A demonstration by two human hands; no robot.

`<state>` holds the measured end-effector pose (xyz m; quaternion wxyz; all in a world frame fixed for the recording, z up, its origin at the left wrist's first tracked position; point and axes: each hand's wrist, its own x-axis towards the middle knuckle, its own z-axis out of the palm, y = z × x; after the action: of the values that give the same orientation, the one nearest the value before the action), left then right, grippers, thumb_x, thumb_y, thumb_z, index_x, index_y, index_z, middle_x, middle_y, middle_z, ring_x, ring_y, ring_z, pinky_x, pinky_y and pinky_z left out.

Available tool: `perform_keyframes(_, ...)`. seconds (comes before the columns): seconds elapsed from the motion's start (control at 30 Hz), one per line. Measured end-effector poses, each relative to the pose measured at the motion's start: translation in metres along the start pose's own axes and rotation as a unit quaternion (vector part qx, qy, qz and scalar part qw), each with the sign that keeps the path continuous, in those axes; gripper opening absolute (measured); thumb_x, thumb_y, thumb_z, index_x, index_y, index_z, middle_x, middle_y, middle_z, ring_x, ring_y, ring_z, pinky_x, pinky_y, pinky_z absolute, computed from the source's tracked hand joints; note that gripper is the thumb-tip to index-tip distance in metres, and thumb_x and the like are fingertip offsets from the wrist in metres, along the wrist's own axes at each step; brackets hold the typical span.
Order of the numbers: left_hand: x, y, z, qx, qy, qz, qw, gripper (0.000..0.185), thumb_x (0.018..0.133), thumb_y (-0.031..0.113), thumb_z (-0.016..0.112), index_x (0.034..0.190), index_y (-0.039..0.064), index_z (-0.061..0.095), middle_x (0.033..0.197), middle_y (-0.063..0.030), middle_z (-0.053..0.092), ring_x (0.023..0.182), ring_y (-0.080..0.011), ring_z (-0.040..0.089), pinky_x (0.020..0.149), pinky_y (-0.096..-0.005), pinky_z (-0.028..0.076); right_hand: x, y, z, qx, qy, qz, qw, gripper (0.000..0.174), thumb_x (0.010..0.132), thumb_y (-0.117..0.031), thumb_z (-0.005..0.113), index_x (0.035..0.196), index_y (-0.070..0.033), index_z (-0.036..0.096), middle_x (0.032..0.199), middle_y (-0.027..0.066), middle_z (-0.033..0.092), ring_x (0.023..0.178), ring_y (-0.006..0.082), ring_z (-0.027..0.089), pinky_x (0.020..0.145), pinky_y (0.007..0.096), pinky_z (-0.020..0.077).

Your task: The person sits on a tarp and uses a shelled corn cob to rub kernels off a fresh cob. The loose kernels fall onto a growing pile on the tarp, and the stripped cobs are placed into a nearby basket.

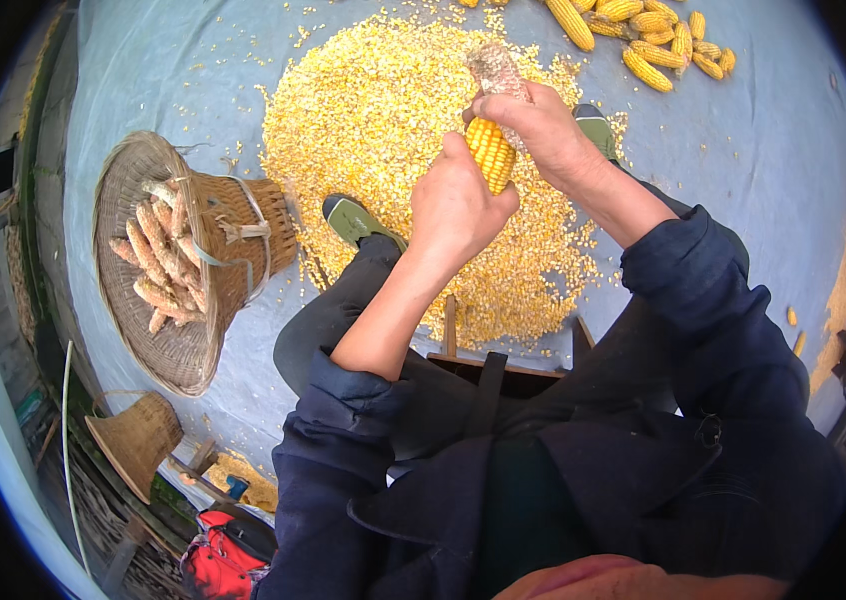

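Yellow kernels still cover the ear of corn (pixel 492 156) that my left hand (pixel 459 196) grips from below and the left. My right hand (pixel 543 127) is closed around a bare, pinkish corncob (pixel 496 69), pressed along the upper right side of the ear. Both hands are close together above a wide heap of loose corn kernels (pixel 363 112) on a blue sheet. Part of the ear's upper end is hidden by the right thumb.
A wicker basket (pixel 243 225) with a wide rim lies at the left, holding several stripped cobs (pixel 160 255). Whole ears of corn (pixel 655 37) are piled at the upper right. A smaller basket (pixel 142 435) and a red backpack (pixel 220 555) are at the lower left.
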<state>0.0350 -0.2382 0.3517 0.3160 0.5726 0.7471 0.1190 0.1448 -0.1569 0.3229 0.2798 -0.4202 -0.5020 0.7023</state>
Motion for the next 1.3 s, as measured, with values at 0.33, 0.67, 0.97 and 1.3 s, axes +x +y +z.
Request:
perform_keyframes(0.33,-0.003,-0.006,-0.01,-0.141,-0.015,0.005,0.99,0.056,0.068,0.028,0.069,0.099,-0.008,0.04,0.076,-0.0255,0.061,0.078,-0.0407,0.061,0.069,-0.0442,0.049,-0.004,-0.017,-0.007,0.172,-0.036,0.054,0.983,0.023,0.074,-0.017,0.063,0.09,0.0,0.062,0.081,0.0051,0.062,0.076,0.0128,0.059,0.07,0.0268,0.0458)
perform_keyframes(0.67,-0.001,0.008,0.01,0.047,0.021,-0.04,0.998,0.052,0.067,0.027,0.071,0.095,-0.003,0.039,0.085,-0.0222,0.059,0.076,-0.035,0.062,0.068,-0.0422,0.05,0.011,0.007,0.007,0.132,0.032,0.008,0.991,0.022,0.076,-0.022,0.059,0.081,0.0,0.06,0.074,0.0083,0.062,0.067,0.0166,0.058,0.064,0.0293,0.0462)
perform_keyframes(0.97,0.0,-0.014,-0.003,-0.322,-0.08,-0.008,0.943,0.048,0.07,0.023,0.067,0.104,-0.005,0.046,0.083,-0.0143,0.06,0.075,-0.023,0.061,0.064,-0.0329,0.048,0.003,-0.014,-0.004,0.321,-0.063,0.076,0.942,0.026,0.082,-0.023,0.056,0.093,0.0,0.059,0.085,0.0143,0.063,0.083,0.0209,0.062,0.079,0.0317,0.0489)
perform_keyframes(1.3,0.001,-0.001,0.019,-0.175,-0.018,-0.042,0.984,0.036,0.069,0.021,0.066,0.092,-0.003,0.053,0.074,-0.0094,0.061,0.067,-0.0175,0.061,0.062,-0.0307,0.049,0.003,0.007,0.012,0.115,0.031,0.027,0.993,0.029,0.083,-0.031,0.054,0.083,-0.002,0.057,0.073,0.0079,0.06,0.072,0.0179,0.058,0.073,0.0286,0.0459)
